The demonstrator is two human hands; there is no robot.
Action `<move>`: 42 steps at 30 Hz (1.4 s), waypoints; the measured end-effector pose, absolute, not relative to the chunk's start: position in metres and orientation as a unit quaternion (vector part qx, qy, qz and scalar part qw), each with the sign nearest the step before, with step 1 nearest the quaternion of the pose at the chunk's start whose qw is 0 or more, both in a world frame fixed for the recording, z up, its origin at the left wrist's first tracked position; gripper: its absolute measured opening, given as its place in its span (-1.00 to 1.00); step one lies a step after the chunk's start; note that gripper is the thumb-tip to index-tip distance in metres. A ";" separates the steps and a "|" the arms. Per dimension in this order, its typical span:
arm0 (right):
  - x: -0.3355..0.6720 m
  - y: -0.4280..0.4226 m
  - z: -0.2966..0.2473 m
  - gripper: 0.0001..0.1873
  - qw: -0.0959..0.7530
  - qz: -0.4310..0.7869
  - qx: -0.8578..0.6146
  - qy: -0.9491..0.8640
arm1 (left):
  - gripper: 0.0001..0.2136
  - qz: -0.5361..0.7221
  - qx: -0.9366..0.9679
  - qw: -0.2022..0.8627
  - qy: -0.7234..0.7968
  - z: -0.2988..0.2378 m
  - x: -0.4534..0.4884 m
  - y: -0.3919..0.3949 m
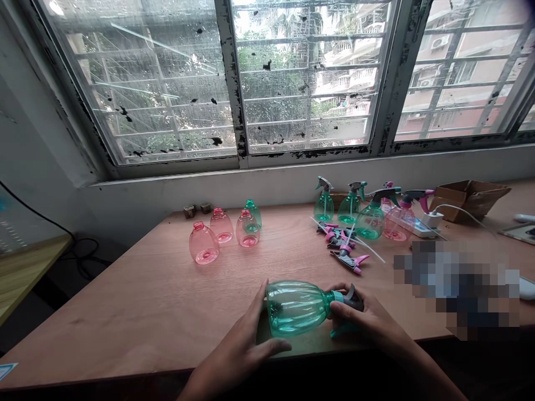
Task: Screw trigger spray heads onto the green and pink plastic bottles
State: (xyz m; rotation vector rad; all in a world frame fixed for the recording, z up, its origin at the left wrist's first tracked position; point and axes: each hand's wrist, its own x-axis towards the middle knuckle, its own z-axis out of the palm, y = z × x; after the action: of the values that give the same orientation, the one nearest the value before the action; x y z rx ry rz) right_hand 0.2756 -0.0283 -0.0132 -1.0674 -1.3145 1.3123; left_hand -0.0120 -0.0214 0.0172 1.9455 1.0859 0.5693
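Observation:
A green spray bottle (297, 307) lies on its side near the front edge of the wooden table (146, 301). My left hand (242, 348) cups the bottle's base, fingers wrapped round it. My right hand (368, 323) grips the grey and teal trigger head (350, 303) at the bottle's neck, fingers closed on it.
Three pink open bottles (221, 234) and a green one (253, 214) stand at the back middle. Several assembled spray bottles (370, 217) stand at the back right, with loose trigger heads (345, 250) in front. A cardboard box (470, 196) and a power strip (418, 227) lie at right.

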 end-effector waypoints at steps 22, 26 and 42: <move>0.275 -0.029 -0.011 -0.52 0.476 0.536 -0.444 -0.537 | -0.08 0.222 0.764 0.412 0.443 0.019 -0.011 -0.022; 0.275 -0.030 -0.010 -0.51 0.475 0.534 -0.442 -0.541 | -0.07 0.233 0.767 0.413 0.432 0.020 -0.010 -0.022; 0.275 -0.029 -0.012 -0.57 0.479 0.537 -0.430 -0.544 | -0.11 0.241 0.761 0.427 0.425 0.022 -0.011 -0.024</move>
State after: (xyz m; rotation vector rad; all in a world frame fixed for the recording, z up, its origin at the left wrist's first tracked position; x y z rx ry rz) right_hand 0.2748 -0.0291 -0.0120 -1.0503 -1.3281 1.3111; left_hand -0.0106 -0.0241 0.0217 1.9023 1.0608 0.6011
